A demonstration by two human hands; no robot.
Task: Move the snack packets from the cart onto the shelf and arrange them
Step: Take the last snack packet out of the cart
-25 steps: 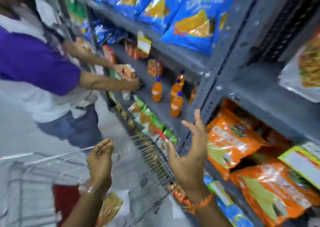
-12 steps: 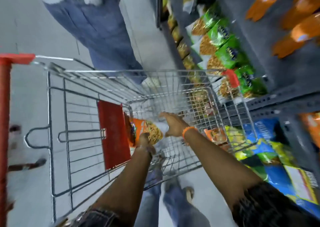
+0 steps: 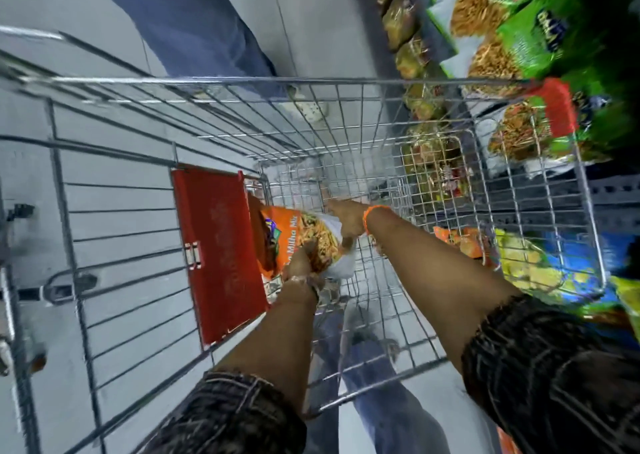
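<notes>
An orange snack packet (image 3: 294, 235) with a clear window showing yellow mix lies deep in the wire cart (image 3: 381, 83), beside the red seat flap (image 3: 218, 245). My left hand (image 3: 301, 263) grips the packet's near edge. At the packet's far white end, my right hand (image 3: 346, 218), with an orange band at the wrist, closes its fingers on the packet. Both arms reach down into the basket. The shelf (image 3: 616, 190) runs along the right, past the cart's side.
Green and clear snack packets (image 3: 519, 38) fill the shelf at upper right; blue, yellow and orange packets (image 3: 540, 266) sit lower, seen through the cart mesh. Another person's jeans leg (image 3: 207, 27) and shoe stand beyond the cart's far rim. Grey floor lies left.
My view swung from the shelf down into the cart. Both hands, empty and raised a second ago, have reached into the basket and closed on the orange packet.
</notes>
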